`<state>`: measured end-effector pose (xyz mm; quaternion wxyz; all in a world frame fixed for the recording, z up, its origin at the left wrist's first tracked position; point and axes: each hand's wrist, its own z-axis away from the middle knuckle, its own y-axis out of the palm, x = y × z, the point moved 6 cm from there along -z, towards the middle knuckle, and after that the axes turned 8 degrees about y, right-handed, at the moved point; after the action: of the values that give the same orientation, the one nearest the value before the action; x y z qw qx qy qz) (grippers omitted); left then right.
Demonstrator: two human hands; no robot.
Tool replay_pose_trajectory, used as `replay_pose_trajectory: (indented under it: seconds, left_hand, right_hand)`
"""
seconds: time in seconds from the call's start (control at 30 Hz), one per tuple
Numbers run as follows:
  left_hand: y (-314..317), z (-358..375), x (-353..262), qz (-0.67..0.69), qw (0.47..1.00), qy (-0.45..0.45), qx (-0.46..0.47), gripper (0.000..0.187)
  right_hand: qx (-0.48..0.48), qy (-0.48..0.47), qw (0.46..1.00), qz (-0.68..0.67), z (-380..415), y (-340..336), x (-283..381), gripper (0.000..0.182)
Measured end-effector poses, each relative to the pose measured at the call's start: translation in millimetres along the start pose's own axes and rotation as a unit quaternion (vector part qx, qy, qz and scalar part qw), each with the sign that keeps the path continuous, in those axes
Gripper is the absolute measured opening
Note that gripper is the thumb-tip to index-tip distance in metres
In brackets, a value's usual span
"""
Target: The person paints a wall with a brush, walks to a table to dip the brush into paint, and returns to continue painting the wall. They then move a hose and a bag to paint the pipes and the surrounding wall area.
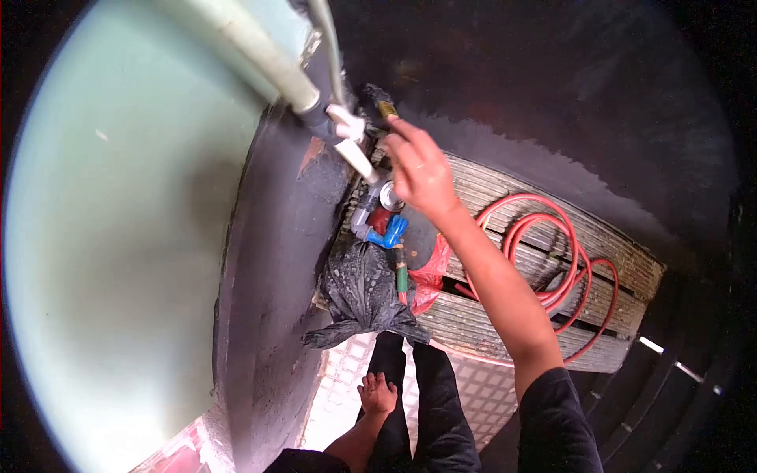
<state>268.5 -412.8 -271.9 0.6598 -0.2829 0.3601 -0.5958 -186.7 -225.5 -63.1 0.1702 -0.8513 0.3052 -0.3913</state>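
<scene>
Left hand (378, 393) low and near, fingers loose, resting on the thigh, holding nothing. Farther off, right hand (420, 169) raised, fingers spread, nearer to the white valve handle (352, 139) slanting just left of its fingertips; grip unclear.

The right hand (420, 169) reaches forward on an outstretched bare forearm, fingers loosely curled, back facing the camera. The left hand (378, 392) hangs low, fingers spread, resting against the thigh.

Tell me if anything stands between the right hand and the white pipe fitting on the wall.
Nothing visible does. The right hand is raised beside the white pipe fitting, fingertips just right of it. The black bag and red hose lie lower down.
</scene>
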Motion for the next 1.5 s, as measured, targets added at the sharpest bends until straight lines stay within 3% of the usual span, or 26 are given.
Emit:
replay_pose_trajectory:
  seconds: [0.1,0.23,0.33,0.43,0.6,0.7,0.8,0.87,0.97,1.13,1.23,1.33,1.4,1.5]
  left_hand:
    - [4.2,-2.5,0.6,0.014,1.0,-0.003,0.015,0.036]
    - [10.3,-3.6,2.5,0.017,1.0,-0.004,-0.021,0.032]
    - [8.9,-4.9,2.4,0.03,0.999,-0.008,0.006,0.034]
    - [11.1,-6.2,3.6,0.024,1.0,-0.001,-0.008,0.033]
    - [7.7,-9.7,3.5,0.028,1.0,-0.008,0.001,0.032]
    - [8.5,-9.9,5.6,0.026,1.0,-0.006,0.001,0.032]
    - [10.4,-12.5,6.0,0.025,1.0,-0.002,0.0,0.033]
    - [11.9,-12.2,5.7,0.024,1.0,0.003,0.0,0.032]
    - [7.6,-16.2,5.9,0.018,1.0,0.015,-0.012,0.032]
    - [10.8,-16.5,8.1,0.012,1.0,0.017,0.008,0.033]
    - [6.9,-18.5,7.1,0.011,1.0,0.019,0.013,0.033]
    - [8.2,-18.3,6.1,-0.003,0.999,0.02,0.024,0.034]
    - [7.5,-18.6,5.1,-0.004,0.999,0.018,0.034,0.035]
    - [7.4,-21.2,3.3,-0.006,0.998,0.015,0.052,0.037]
  right_hand:
    - [-0.034,0.104,0.989,-0.103,-6.3,4.2,-24.0,0.011]
    - [0.02,0.106,0.989,-0.103,-14.0,34.7,-49.4,0.008]
    - [0.076,0.1,0.991,-0.05,-15.7,51.4,-48.0,0.011]
    - [0.167,0.156,0.974,0.009,-19.5,64.4,-57.9,0.02]
    - [0.197,0.125,0.972,-0.003,-6.7,62.7,-68.4,0.027]
    - [0.045,0.003,0.998,0.041,7.0,32.1,-27.0,0.028]
    - [-0.011,0.016,1.0,0.015,16.9,18.4,-11.1,0.025]
    - [0.004,0.02,1.0,-0.011,19.8,30.4,-24.0,0.023]
    - [0.067,0.104,0.992,-0.026,7.8,51.8,-58.5,0.022]
    - [0.071,0.064,0.995,0.032,12.0,31.6,-36.5,0.029]
    - [-0.076,0.0,0.995,0.059,13.0,-14.6,-8.2,0.041]
    - [-0.139,-0.058,0.986,0.071,12.8,-39.0,10.9,0.043]
    - [-0.13,-0.064,0.985,0.09,23.6,-30.9,3.7,0.044]
    - [0.027,0.012,0.993,0.113,35.8,-3.0,-19.5,0.045]
